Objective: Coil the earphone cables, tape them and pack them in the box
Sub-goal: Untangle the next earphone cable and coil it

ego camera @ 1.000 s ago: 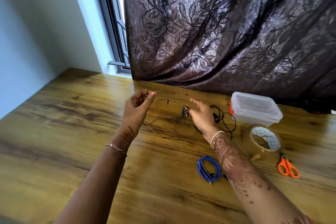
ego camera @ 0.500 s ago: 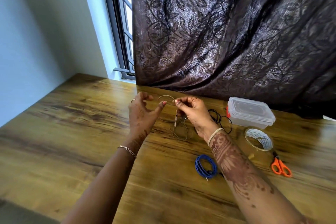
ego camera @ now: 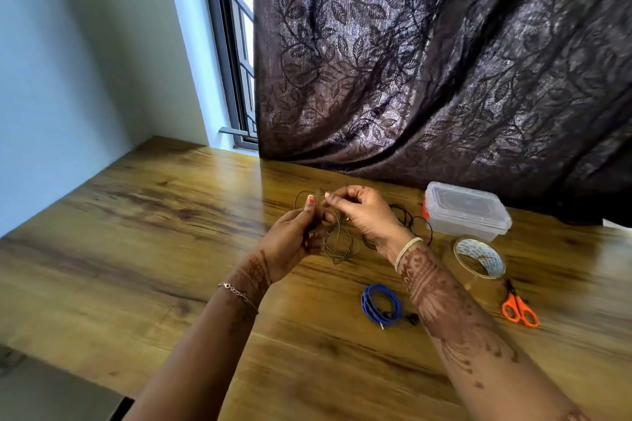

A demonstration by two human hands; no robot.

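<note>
My left hand [ego camera: 290, 243] and my right hand [ego camera: 364, 215] meet above the wooden table [ego camera: 154, 249], both pinching a thin grey-brown earphone cable [ego camera: 340, 243] whose loose loops hang between them. A black earphone cable [ego camera: 410, 219] lies in a loose tangle behind my right wrist. A coiled blue earphone cable [ego camera: 379, 304] rests on the table nearer to me. The clear plastic box [ego camera: 466, 214] stands at the right with its lid on. A roll of clear tape [ego camera: 478, 258] lies in front of the box.
Orange-handled scissors [ego camera: 519, 308] lie to the right of the tape. A dark leaf-patterned curtain [ego camera: 444, 61] hangs behind the table and drapes onto its far edge. A window [ego camera: 239, 44] and pale wall are at the left.
My hands have come together: the left moved right and the right closed onto the cable. The cable's loops have gathered tighter between them. The view shifted slightly.
</note>
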